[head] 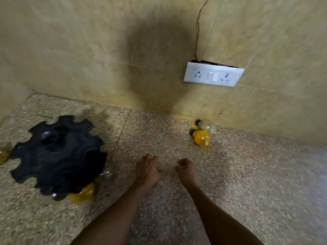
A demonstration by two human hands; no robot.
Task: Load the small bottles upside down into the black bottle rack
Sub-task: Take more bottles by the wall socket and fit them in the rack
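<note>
On the speckled tabletop (247, 174), left side: black rack (58, 156), round with notched rim, bottles hanging at its near edge, one orange (83, 192), others clear (106, 174); another yellowish one (3, 153) at its far-left rim. Right, against the wall (106, 50): two loose bottles lying touching, orange bottle (201, 137) in front, clear bottle (206, 125) behind, both black-capped. Between rack and loose bottles, both hands over bare stone: left hand (146, 169) flat, fingers together, empty; right hand (186, 169) curled, grip closed on nothing visible. Above: white socket plate (213, 75).
</note>
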